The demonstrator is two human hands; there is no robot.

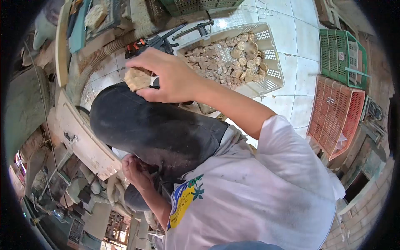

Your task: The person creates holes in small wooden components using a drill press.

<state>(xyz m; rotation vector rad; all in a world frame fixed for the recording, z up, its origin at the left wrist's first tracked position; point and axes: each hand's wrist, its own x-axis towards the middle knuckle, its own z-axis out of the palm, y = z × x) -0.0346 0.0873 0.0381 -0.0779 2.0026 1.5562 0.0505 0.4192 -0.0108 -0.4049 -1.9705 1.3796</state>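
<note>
One pale tiled floor (300, 37) runs under everything here, dusty and cracked in places. Next in bulk is the person's own raised leg in a black trouser leg (154, 129), filling the middle of the scene, with the white shirt below it.

A white crate (268, 83) stands on the tiles beyond the knee, about half full of small pale wood pieces (225, 62). Off to the far side a red crate (333, 116) lies against the wall, and a green crate (339, 54) sits just beside it, both well apart from the white one. A worn, pale bench edge (83, 137) runs along beside the knee, and a ribbed hose (104, 52) curves over the floor near it.

The right hand (171, 75) reaches out over the knee, fingers and thumb closed around a wooden block (137, 78). That block is held in the air just above the top of the black trouser leg, between the knee and the hose, near the white crate but clear of it.

The left hand (135, 171) is tucked low beside the underside of the leg, close to the bench edge. Its fingers are curled, but I cannot tell whether it grips anything.
</note>
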